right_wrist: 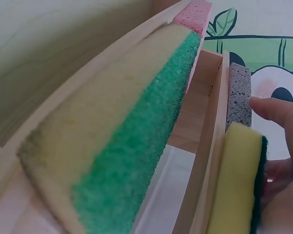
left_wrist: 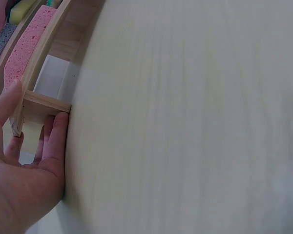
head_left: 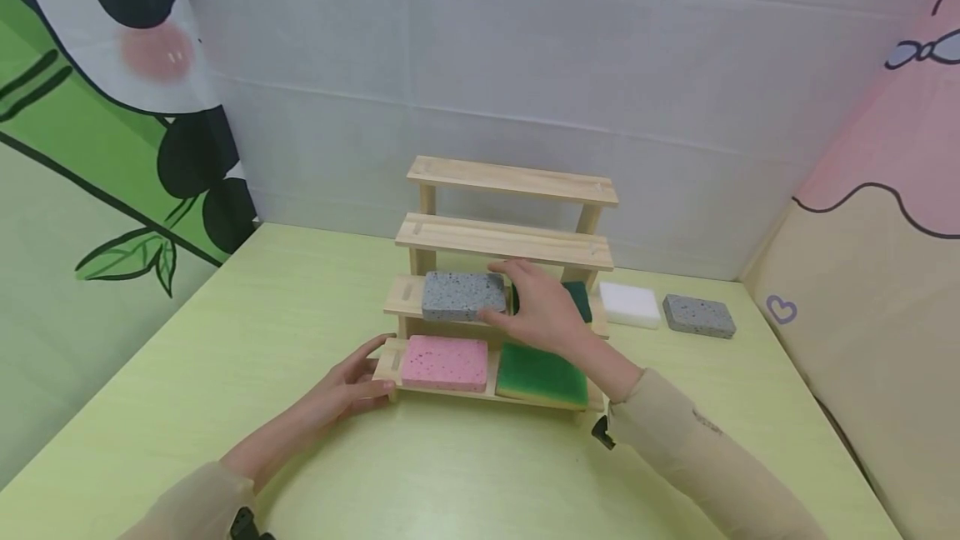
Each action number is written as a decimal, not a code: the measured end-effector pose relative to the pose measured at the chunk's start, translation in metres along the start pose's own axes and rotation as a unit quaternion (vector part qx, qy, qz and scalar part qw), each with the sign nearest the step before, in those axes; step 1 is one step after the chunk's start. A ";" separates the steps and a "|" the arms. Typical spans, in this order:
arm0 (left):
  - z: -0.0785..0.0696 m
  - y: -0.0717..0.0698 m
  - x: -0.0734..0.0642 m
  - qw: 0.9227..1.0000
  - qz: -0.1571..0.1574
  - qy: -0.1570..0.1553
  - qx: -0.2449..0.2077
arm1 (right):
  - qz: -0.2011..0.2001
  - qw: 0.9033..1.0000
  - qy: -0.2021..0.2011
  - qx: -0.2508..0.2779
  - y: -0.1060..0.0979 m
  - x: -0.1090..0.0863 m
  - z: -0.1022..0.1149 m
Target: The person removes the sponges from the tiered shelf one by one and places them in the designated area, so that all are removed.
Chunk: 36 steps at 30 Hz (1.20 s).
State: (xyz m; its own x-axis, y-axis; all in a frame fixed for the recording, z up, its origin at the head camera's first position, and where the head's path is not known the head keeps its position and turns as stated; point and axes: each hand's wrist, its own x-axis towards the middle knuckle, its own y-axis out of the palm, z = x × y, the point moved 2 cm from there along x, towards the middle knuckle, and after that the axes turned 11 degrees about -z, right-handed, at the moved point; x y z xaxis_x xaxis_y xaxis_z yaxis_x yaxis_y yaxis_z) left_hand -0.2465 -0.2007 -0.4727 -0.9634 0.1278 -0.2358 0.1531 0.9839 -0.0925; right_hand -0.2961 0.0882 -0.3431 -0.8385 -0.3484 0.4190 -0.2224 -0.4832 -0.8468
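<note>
Pinching one grey sponge (head_left: 459, 296), right hand (head_left: 543, 311), gripping one four-tier rack (head_left: 480, 232), left hand (head_left: 347, 388), five other sponges (head_left: 444, 362)

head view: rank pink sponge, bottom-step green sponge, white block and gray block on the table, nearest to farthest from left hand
1. Pink sponge: front left of the rack, beside the left hand
2. Green sponge: rack's front right
3. White block: right of the rack
4. Gray block: farthest right

Dark-flecked on the grey rectangular sponge (head_left: 456, 293), dark-dotted on the pink rectangular sponge (head_left: 444, 362), two-toned on the green-and-yellow rectangular scouring sponge (head_left: 542, 375), grained on the tan wooden rack (head_left: 512, 179).
</note>
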 end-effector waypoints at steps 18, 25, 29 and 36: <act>0.002 -0.001 -0.001 1.000 0.007 0.014 -0.012 | 0.012 1.000 -0.018 -0.020 -0.001 -0.002 0.002; 0.003 -0.001 -0.002 1.000 0.011 0.025 -0.009 | 0.000 1.000 -0.011 0.009 -0.001 -0.003 0.001; 0.003 -0.001 -0.003 0.999 0.017 0.029 -0.003 | -0.004 0.999 -0.014 0.034 -0.002 -0.003 0.000; 0.002 -0.001 -0.004 0.999 0.021 0.034 -0.001 | -0.005 0.997 -0.013 0.070 -0.006 -0.002 0.000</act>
State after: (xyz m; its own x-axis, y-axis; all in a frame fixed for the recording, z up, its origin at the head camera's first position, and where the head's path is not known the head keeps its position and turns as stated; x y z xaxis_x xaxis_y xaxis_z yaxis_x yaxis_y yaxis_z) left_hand -0.2426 -0.2026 -0.4740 -0.9690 0.1770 -0.1726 0.1932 0.9777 -0.0822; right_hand -0.2926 0.0919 -0.3385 -0.8229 -0.3633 0.4369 -0.1572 -0.5934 -0.7894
